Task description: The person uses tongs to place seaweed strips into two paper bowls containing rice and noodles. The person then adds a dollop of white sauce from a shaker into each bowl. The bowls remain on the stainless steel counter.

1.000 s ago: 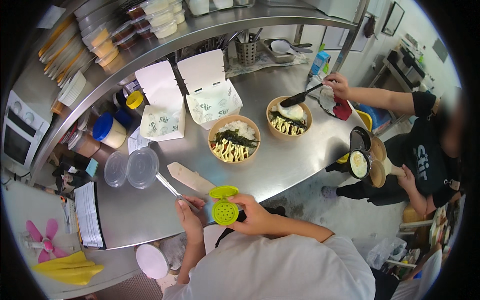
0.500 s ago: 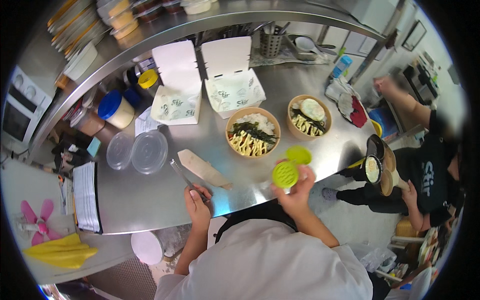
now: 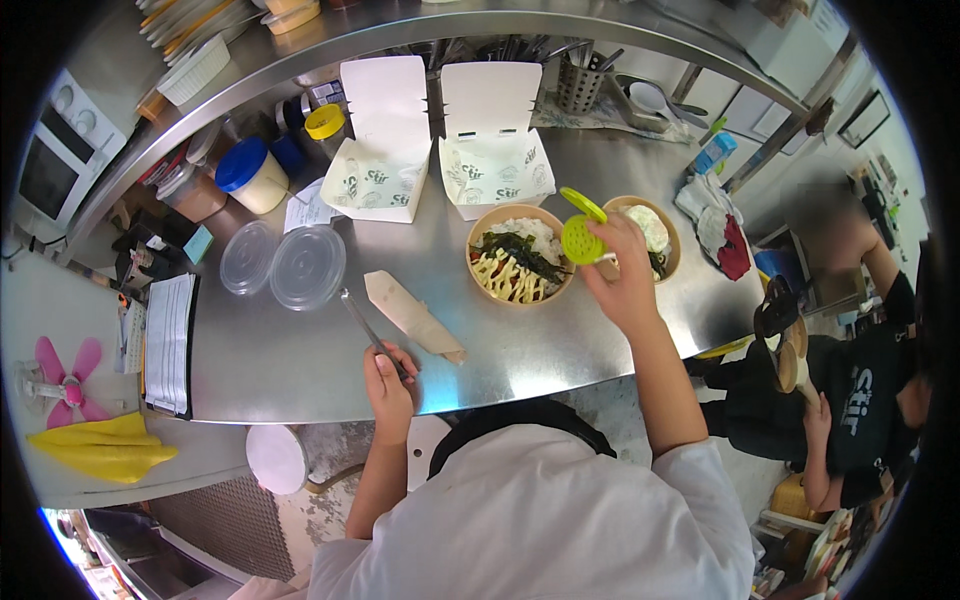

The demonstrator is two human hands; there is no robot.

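Observation:
My right hand [image 3: 622,262] grips a shaker with a bright green, perforated top [image 3: 582,241]; its flip lid stands open. The tilted shaker is between two kraft paper bowls, beside the right edge of the left one. That left bowl [image 3: 492,216] holds white rice, dark seaweed strips and zigzag lines of pale yellow sauce. The right bowl [image 3: 673,236], with a fried egg [image 3: 652,228] on top, is partly hidden behind my hand. Near the front edge, my left hand [image 3: 390,385] is closed around slim metal tongs [image 3: 365,325] pointing away from me.
Two open white takeaway boxes [image 3: 385,190] stand behind the bowls. A brown paper sleeve [image 3: 413,314] and clear round lids [image 3: 308,268] lie at left, near a clipboard [image 3: 168,345]. Cloths [image 3: 715,225] lie at right. A co-worker [image 3: 850,400] holds a pan. A shelf [image 3: 480,40] spans overhead.
My right hand has moved up and away from me with the shaker, from the front edge to between the bowls. The tongs stay in my left hand. The view has shifted slightly.

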